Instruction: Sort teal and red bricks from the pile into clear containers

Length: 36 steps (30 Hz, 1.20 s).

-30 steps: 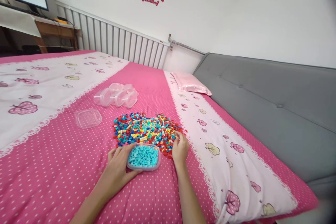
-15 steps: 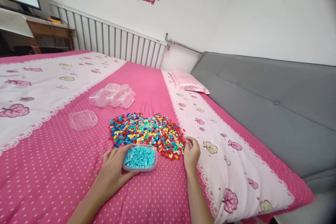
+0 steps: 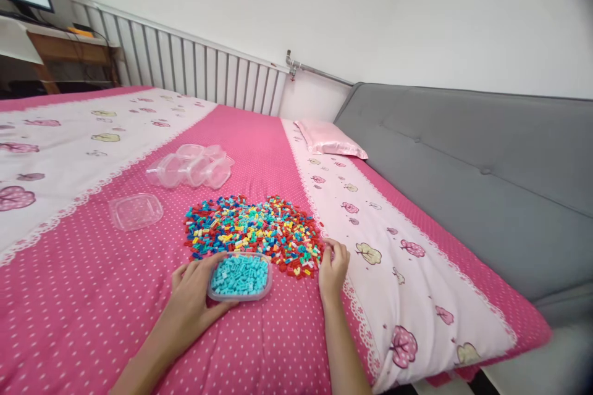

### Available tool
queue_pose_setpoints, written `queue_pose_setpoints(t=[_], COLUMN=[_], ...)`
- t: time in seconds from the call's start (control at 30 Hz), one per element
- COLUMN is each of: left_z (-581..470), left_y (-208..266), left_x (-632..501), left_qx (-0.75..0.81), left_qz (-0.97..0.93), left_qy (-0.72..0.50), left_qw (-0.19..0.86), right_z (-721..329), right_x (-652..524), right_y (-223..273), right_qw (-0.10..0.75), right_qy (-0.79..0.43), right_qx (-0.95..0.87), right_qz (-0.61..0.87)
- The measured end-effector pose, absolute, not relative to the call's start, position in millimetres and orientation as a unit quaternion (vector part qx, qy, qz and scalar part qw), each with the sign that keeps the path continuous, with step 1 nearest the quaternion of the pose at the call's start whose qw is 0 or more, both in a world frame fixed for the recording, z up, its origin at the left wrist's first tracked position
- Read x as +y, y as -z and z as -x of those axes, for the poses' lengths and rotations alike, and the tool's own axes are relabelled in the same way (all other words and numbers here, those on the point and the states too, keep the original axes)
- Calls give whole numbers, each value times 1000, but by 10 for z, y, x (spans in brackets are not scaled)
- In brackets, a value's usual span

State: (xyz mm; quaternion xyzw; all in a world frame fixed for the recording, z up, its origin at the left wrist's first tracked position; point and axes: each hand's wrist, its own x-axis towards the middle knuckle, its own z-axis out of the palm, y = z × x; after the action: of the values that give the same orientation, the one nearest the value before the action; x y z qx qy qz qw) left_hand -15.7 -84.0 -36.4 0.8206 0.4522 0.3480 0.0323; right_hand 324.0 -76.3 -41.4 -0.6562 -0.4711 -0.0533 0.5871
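Observation:
A clear plastic container (image 3: 265, 292) full of turquoise building bricks (image 3: 241, 276) sits on the pink bedspread. My left hand (image 3: 194, 290) grips its left side, thumb along the near edge and fingers at the far left corner. Just beyond the container spreads a loose pile of small bricks (image 3: 259, 228) in red, blue, yellow, turquoise and white. At the pile's right edge is my right hand (image 3: 333, 268), its fingers curled in. Whatever lies between those fingertips is too small or hidden to make out.
A clear lid (image 3: 136, 212) lies flat to the left of the pile. Several clear empty containers (image 3: 189, 166) are bunched behind it. A pink pillow (image 3: 328, 137) rests by the grey headboard (image 3: 463, 166). A white radiator (image 3: 185, 52) lines the far wall.
The view has shifted slightly, moving everything a little left and up. My left hand still holds the container, and my right hand stays by the pile's right edge with fingers curled.

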Motion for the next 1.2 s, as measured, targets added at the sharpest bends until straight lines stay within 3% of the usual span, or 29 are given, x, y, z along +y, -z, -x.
queue_pose_setpoints(t=[0.43,0.87,1.2], left_z=[127,115,93], left_y=[318,281,252], left_x=[-857,-898,-933], left_qx=[444,440,441], left_qz=[-823,-820,-816], left_qy=[-352,-364,-368], left_qw=[35,40,64], right_z=[-3180,-2292,-2315], right_x=[-785,-386,-477], right_y=[375,30,-50], right_qw=[536,348,380], right_qy=[83,60,8], right_qx=[-539,-627,-615], right_qz=[645,694,691])
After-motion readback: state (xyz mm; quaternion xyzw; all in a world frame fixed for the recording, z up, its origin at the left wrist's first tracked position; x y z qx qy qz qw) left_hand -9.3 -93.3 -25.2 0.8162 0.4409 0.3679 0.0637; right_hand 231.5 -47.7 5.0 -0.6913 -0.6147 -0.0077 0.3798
